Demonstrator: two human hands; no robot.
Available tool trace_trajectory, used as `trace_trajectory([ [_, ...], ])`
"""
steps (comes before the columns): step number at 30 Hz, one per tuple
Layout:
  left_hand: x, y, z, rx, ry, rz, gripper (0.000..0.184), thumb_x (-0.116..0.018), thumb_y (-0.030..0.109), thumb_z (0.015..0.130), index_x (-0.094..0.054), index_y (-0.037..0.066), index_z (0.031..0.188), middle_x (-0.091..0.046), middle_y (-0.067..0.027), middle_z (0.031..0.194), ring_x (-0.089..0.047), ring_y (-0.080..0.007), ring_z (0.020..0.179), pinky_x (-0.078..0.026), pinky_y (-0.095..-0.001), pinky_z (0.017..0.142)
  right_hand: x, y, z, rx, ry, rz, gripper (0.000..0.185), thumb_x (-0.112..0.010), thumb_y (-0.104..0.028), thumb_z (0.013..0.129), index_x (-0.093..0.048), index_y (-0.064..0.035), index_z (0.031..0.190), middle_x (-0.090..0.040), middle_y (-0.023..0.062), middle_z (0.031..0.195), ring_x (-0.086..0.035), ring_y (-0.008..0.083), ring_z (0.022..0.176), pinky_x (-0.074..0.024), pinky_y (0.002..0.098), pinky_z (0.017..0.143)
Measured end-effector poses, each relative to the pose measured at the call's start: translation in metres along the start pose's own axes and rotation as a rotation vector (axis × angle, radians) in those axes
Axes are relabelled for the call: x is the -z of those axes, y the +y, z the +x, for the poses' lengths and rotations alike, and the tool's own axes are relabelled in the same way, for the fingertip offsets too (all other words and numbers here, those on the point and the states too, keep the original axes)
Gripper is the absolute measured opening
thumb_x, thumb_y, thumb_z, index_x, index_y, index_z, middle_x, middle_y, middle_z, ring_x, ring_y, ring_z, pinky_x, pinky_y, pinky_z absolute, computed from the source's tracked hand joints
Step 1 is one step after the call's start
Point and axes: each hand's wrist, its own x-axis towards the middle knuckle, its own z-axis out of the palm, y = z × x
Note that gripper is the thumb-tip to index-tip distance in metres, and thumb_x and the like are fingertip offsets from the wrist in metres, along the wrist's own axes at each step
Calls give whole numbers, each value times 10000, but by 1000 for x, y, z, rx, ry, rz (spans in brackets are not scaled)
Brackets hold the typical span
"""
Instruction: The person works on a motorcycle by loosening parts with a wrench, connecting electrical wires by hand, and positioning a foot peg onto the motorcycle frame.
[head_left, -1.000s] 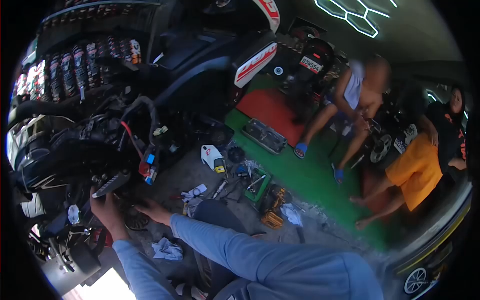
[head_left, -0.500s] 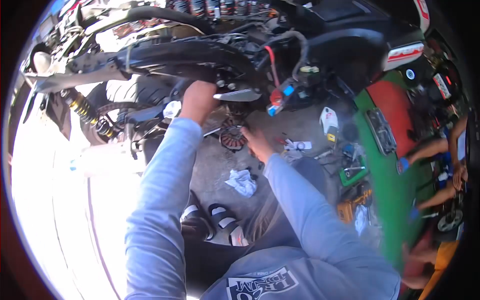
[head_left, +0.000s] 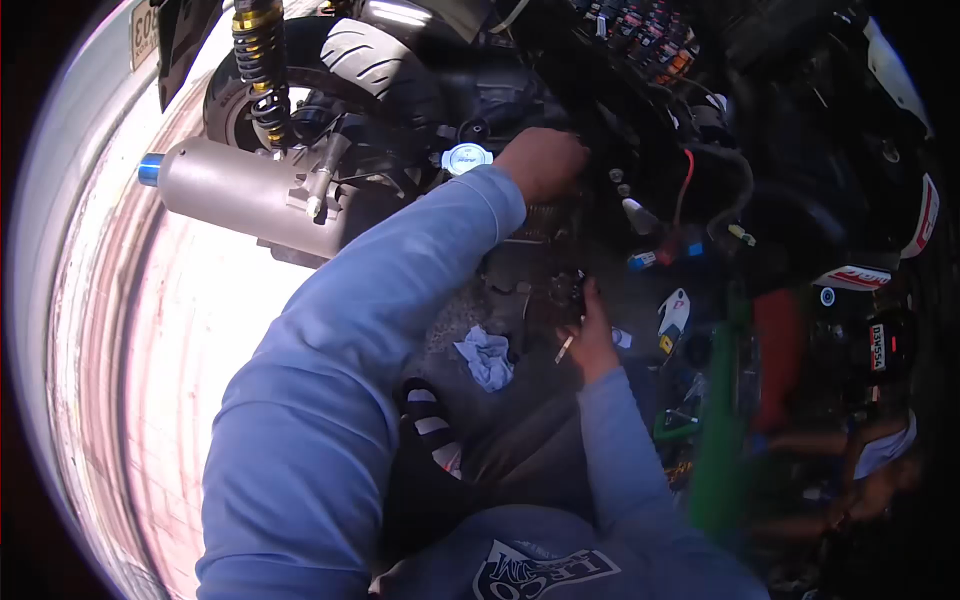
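My left hand (head_left: 543, 164) reaches into the dark side of the motorcycle, just right of a white round cap (head_left: 467, 157); its fingertips are hidden, so any held thing cannot be made out. Lower down, my right hand (head_left: 594, 335) grips a dark round part (head_left: 566, 288) above the floor, thumb and fingers at its right and lower edges. That part was seen earlier as a ring of reddish coils. A small light strip (head_left: 565, 349) shows beside the fingers. Below and left of this hand lies a crumpled pale cloth (head_left: 487, 358).
A grey exhaust muffler (head_left: 250, 198), a gold-and-black shock absorber (head_left: 259, 65) and a rear tyre (head_left: 375, 62) are at upper left. Right of my hands are a red cable (head_left: 685, 182), a white-and-yellow piece (head_left: 674, 315) and a green tray (head_left: 678, 426). Another person's blurred arms (head_left: 820, 442) are at far right.
The view has swung down and toward the motorcycle's rear, bringing the muffler into full view. My right hand still has the round part, which now appears darker and more edge-on.
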Motion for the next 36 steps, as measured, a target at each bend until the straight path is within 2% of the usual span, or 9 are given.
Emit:
trace_trajectory([
  [2,0,-1,-1,58,-30,-61,285,-686,205,761,-704,43,994,-714,-136,995,-681,-337,878,-545,-429,745,6,-3,-6,-63,22,60,465,-598,-558,932,-641,-96,949,-543,-26,612,-355,56,413,-315,242,394],
  [4,-2,-11,0,30,59,-256,305,-686,193,765,-710,78,1046,-718,-117,1028,-677,-322,924,-537,-423,798,9,-6,-7,-120,51,132,491,-587,-587,926,-654,-100,929,-549,-29,594,-348,55,397,-313,242,400],
  [10,8,-34,2,78,199,-455,282,-690,184,799,-700,54,1049,-716,-134,1001,-671,-340,863,-529,-413,788,-51,-48,-34,-144,-2,123,500,-587,-604,918,-651,-114,993,-568,-27,622,-330,47,400,-308,241,413],
  [14,28,-44,1,257,110,-481,313,-638,155,815,-698,125,1120,-716,-84,1072,-675,-307,967,-527,-408,869,-99,-53,-34,-94,-162,100,514,-592,-618,908,-631,-119,1024,-559,-29,630,-315,45,410,-308,251,417],
  [18,17,-51,-1,268,218,-533,257,-649,153,839,-683,66,1079,-719,-106,1018,-679,-305,888,-527,-395,817,-129,-23,-15,-11,-90,59,529,-591,-632,902,-616,-119,1029,-551,-31,638,-301,42,419,-310,255,418],
  [25,1,-59,4,254,307,-617,238,-655,144,849,-677,44,1064,-721,-106,973,-679,-282,836,-523,-372,787,-120,-5,4,94,-84,19,544,-595,-624,903,-602,-111,1085,-521,-32,675,-310,52,432,-280,243,419],
  [30,10,-58,0,304,164,-661,324,-607,137,848,-672,119,1164,-715,-79,1073,-675,-294,974,-519,-381,893,-103,-5,-3,122,-62,-109,460,-619,-566,918,-578,-123,1039,-463,-51,645,-294,39,435,-294,237,400],
  [34,10,-58,-2,310,188,-709,312,-613,139,859,-670,111,1164,-716,-80,1071,-677,-281,969,-515,-371,893,-93,-8,-8,120,-103,-300,496,-562,-581,942,-530,-112,1098,-510,-6,834,-348,47,485,-268,236,413],
  [36,11,-58,-2,310,186,-710,312,-616,142,861,-670,109,1167,-715,-80,1073,-677,-278,971,-513,-369,896,-93,-11,-14,135,-52,-257,446,-572,-537,947,-543,-119,1099,-497,-16,806,-348,44,492,-278,238,415],
])
